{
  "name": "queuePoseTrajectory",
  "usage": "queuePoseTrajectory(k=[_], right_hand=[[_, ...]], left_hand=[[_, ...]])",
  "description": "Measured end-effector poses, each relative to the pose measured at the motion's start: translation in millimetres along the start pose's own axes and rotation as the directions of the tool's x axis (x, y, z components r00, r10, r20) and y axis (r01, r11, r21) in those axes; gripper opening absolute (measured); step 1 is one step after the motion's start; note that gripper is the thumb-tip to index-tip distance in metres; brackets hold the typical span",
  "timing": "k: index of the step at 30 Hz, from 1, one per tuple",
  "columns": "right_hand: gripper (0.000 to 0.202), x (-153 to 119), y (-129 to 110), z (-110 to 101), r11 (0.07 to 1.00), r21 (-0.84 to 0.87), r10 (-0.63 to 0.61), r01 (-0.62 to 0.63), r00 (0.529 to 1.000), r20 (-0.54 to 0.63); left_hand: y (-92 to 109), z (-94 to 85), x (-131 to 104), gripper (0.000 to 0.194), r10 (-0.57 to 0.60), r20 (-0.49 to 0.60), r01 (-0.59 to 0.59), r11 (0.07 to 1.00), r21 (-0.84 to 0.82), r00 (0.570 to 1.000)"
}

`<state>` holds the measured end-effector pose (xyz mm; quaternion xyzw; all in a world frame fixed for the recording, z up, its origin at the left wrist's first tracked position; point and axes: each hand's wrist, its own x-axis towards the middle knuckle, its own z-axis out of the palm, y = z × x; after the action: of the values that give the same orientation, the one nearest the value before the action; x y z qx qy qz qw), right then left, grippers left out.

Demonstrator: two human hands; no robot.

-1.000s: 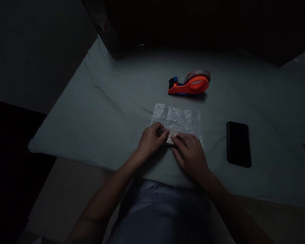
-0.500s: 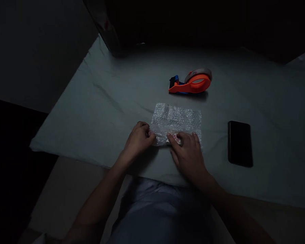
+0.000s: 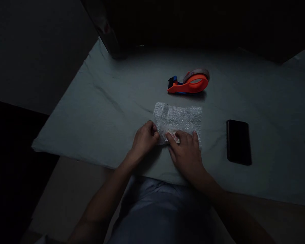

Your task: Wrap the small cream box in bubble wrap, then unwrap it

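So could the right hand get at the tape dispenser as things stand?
Probably yes: the right hand would have to lift off the bubble wrap, but only that low sheet lies between it and the tape dispenser.

My left hand (image 3: 146, 137) with fingers curled in and thumb against them, my right hand (image 3: 188, 150) lower and palm down, fingers slightly spread, both bare forearms reaching in from the near edge, converging.
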<state>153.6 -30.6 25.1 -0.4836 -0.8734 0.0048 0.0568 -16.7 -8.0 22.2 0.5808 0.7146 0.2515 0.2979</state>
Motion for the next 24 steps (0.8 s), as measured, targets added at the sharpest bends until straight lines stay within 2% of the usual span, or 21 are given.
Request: queuePoseTrajectory(k=[4, 8, 12, 17, 19, 21, 24], right_hand=[[0.045, 2, -2, -6, 1.0, -0.009, -0.007, 0.007, 1.0, 0.015], [0.045, -5, 5, -6, 0.997, 0.045, -0.053, 0.054, 0.998, -0.019], [0.05, -14, 12, -3, 0.988, 0.136, -0.061, 0.068, 0.997, -0.055], [0.045, -13, 10, 0, 0.992, 0.106, -0.062, 0.068, 0.996, -0.058], [0.042, -12, 9, 1, 0.993, 0.099, -0.06, 0.067, 0.996, -0.069], [0.041, -12, 9, 1, 0.992, 0.103, -0.065, 0.072, 0.995, -0.077], [0.04, -14, 12, 1, 0.989, 0.132, -0.061, 0.071, 0.995, -0.074]], left_hand=[[17, 3.1, -1, 0.01, 0.028, 0.025, -0.023, 0.986, -0.164, 0.999], [30, 7.7, 2, 0.009, 0.064, 0.04, -0.052, 0.969, -0.241, 0.997], [27, 12.2, 5, 0.007, 0.047, 0.085, -0.012, 0.928, -0.372, 0.995], [17, 14.0, 2, 0.016, 0.043, 0.13, 0.022, 0.886, -0.463, 0.991], [12, 14.6, -1, 0.014, 0.089, 0.083, -0.048, 0.912, -0.407, 0.993], [7, 16.0, -4, 0.012, 0.228, 0.005, -0.217, 0.935, -0.28, 0.974], [0, 19.8, -7, 0.011, 0.477, -0.083, -0.483, 0.871, -0.09, 0.875]])
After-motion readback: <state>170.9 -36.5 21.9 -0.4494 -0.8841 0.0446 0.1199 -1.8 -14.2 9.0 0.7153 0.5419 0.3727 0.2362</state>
